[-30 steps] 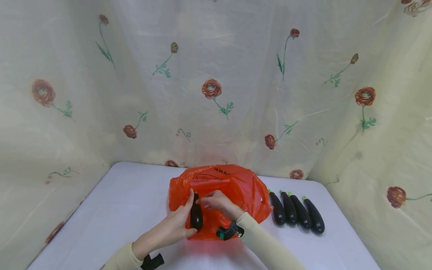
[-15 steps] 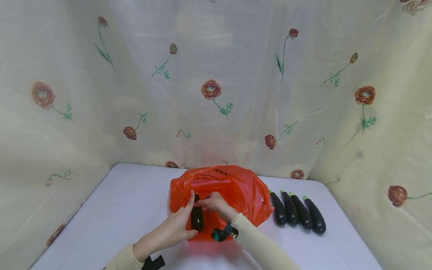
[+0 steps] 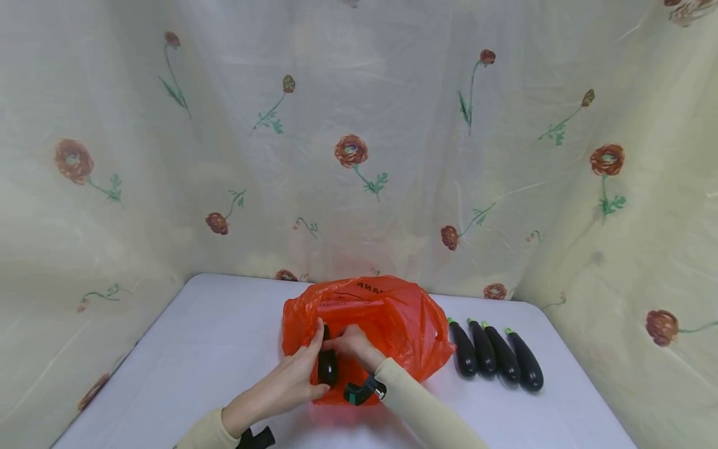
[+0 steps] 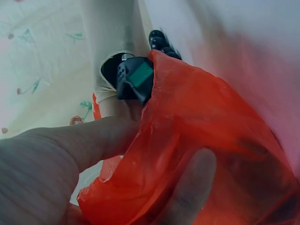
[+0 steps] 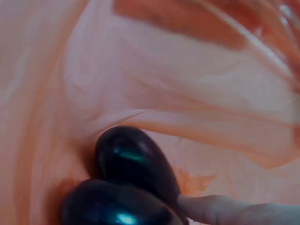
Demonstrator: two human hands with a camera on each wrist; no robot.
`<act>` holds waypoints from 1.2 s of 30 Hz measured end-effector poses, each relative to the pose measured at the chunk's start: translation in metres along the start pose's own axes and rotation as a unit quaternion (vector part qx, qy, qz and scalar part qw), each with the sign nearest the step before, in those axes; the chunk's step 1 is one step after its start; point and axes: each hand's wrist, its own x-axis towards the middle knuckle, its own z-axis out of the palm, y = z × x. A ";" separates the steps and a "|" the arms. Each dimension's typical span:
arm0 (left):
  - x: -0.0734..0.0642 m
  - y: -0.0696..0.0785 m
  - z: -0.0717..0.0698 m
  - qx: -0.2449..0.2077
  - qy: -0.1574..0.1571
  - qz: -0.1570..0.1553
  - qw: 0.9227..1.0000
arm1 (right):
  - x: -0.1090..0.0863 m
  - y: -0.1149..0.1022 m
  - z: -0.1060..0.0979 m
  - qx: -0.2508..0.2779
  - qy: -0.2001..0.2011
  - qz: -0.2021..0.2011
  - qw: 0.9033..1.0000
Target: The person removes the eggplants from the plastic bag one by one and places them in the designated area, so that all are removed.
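A red plastic bag (image 3: 404,330) lies on the table with its mouth toward me. My left hand (image 3: 288,380) grips the left side of the mouth; the left wrist view shows its fingers (image 4: 194,183) on the film. Inside the bag lies an eggplant (image 3: 328,369), dark and glossy, stem end away from me. Across its upper part reaches my right hand (image 3: 353,344). In the right wrist view two eggplants rest side by side, and a straight finger (image 5: 220,208) touches the flank of the farther eggplant (image 5: 131,154). The rest of that hand is hidden there.
Several more eggplants (image 3: 496,352) lie in a row on the white table (image 3: 235,330), right of the bag. A flower-printed curtain (image 3: 404,187) closes off the back and sides. Each wrist wears a black strapped device (image 3: 361,390).
My right hand and forearm have shifted a little left, the fingers now farther over the eggplant. The left hand keeps its grip on the bag; the row of eggplants stays put.
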 end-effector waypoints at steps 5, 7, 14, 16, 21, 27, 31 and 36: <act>0.000 0.000 0.000 0.001 0.003 0.001 1.000 | 0.001 0.003 0.002 -0.007 -0.001 -0.002 1.000; 0.000 0.001 0.000 0.001 0.004 0.002 1.000 | 0.000 0.003 0.001 0.005 -0.008 -0.002 1.000; -0.001 0.001 0.000 0.002 0.004 0.003 1.000 | -0.003 0.003 -0.004 0.061 -0.037 0.012 0.997; -0.001 0.001 0.001 0.001 0.002 0.002 1.000 | -0.004 0.004 -0.006 0.071 -0.047 0.015 0.996; -0.001 0.001 0.002 -0.010 -0.004 -0.002 1.000 | -0.008 0.005 -0.013 0.091 -0.064 0.017 0.994; 0.000 -0.001 0.002 -0.013 0.000 0.002 1.000 | -0.011 0.006 -0.022 0.098 -0.056 0.024 0.993; 0.001 -0.001 0.003 -0.012 0.002 0.001 1.000 | -0.011 0.005 -0.026 0.101 -0.054 0.035 0.993; 0.001 -0.001 0.004 -0.011 0.003 -0.008 1.000 | -0.015 0.005 -0.032 0.092 -0.059 0.035 0.993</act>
